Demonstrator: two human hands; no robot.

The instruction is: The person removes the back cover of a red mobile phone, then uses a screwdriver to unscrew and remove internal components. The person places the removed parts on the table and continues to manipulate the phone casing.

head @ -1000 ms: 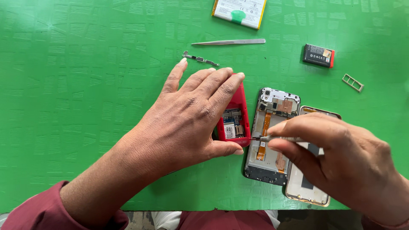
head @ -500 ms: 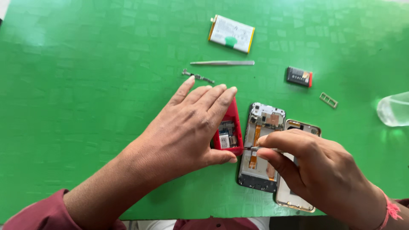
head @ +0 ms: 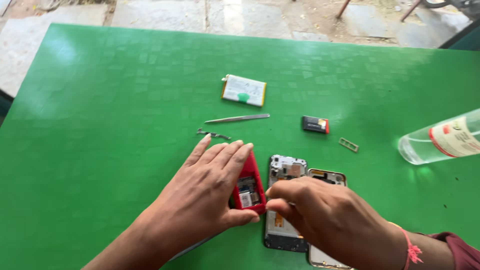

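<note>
My left hand (head: 210, 197) lies flat over a small red phone (head: 248, 186), thumb against its lower edge and fingers along its top, holding it to the green table (head: 100, 125). My right hand (head: 320, 215) hovers over an opened smartphone frame (head: 286, 169) whose circuit board is exposed. Its fingertips are pinched together near the board's left side, on a thin tool that is almost hidden. A gold-rimmed phone panel (head: 329, 176) lies next to the frame, partly under my right hand.
Beyond the hands lie a white flat battery (head: 243, 90), metal tweezers (head: 237, 119), a small metal strip (head: 213, 134), a small black battery (head: 315, 124) and a card tray (head: 348, 144). A clear plastic bottle (head: 442, 142) lies at the right edge.
The view has tilted up, so the hands sit lower and the bottle and the table's far edge show. My right hand's pinched fingers have shifted slightly left over the board. The left hand stays on the red phone.
</note>
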